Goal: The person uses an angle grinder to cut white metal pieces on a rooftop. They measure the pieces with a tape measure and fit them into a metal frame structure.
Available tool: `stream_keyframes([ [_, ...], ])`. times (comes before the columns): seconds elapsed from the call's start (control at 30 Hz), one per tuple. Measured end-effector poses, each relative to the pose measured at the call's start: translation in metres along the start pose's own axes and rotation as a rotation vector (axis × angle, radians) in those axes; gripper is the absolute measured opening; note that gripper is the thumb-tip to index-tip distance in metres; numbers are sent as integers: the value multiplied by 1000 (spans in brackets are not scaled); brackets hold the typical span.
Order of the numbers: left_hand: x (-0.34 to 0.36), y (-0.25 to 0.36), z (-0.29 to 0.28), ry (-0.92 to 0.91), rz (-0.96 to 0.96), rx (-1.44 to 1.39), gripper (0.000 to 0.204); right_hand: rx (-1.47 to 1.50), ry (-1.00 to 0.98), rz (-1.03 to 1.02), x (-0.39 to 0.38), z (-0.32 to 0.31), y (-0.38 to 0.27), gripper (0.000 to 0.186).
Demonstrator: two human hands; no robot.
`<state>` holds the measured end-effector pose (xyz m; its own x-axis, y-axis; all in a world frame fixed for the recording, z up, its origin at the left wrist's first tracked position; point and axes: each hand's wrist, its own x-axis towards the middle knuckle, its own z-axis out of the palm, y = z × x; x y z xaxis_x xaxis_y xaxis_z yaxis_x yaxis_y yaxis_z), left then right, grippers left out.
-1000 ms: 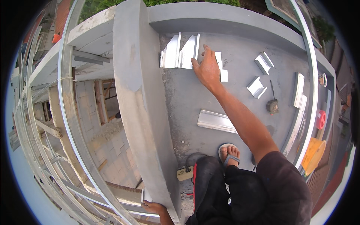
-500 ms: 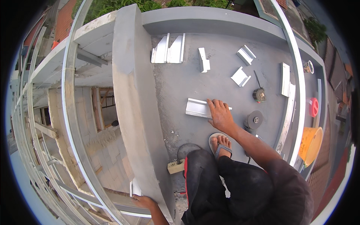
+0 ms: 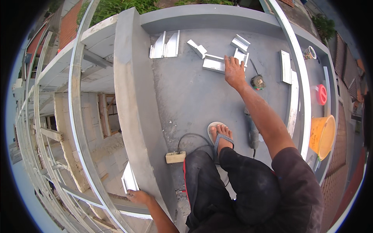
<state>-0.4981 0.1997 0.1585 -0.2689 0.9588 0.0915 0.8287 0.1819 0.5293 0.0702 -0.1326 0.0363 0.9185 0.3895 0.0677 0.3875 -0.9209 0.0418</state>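
Note:
My right hand (image 3: 235,73) is closed over the right end of a short silver metal channel piece (image 3: 213,64) on the grey floor. That piece lies against other short channel pieces, one of them an L-shaped offcut (image 3: 197,49) and another a small offcut (image 3: 241,43) beyond it. Over the outer side of the low wall, my left hand (image 3: 140,197) grips the lower end of an angle-cut metal channel (image 3: 129,178). Beneath my right forearm lies an angle grinder (image 3: 253,134), its disc hidden. A tape measure (image 3: 257,82) rests right of my right hand.
Two angle-cut channels (image 3: 165,46) stand by the grey wall (image 3: 132,97). A power strip (image 3: 175,157) with a cable lies near my knee. Rightward are long channels (image 3: 292,105), a metal upright (image 3: 305,77), an orange bucket (image 3: 321,134) and a red-lidded container (image 3: 321,94). Beyond the wall is a drop.
My right hand has slid the channel piece away from me, up against the other offcuts, and the L-shaped one has turned. The channel in my left hand now shows more beside the wall.

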Motion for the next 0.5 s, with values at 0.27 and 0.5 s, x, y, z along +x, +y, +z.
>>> stream_keyframes([
  [0.27,-25,39,-14,131,-2,-174,59,618,-62,67,-108,-59,-60,67],
  [0.5,-93,180,18,-367,464,-588,31,970,-494,210,-202,-42,-53,46],
])
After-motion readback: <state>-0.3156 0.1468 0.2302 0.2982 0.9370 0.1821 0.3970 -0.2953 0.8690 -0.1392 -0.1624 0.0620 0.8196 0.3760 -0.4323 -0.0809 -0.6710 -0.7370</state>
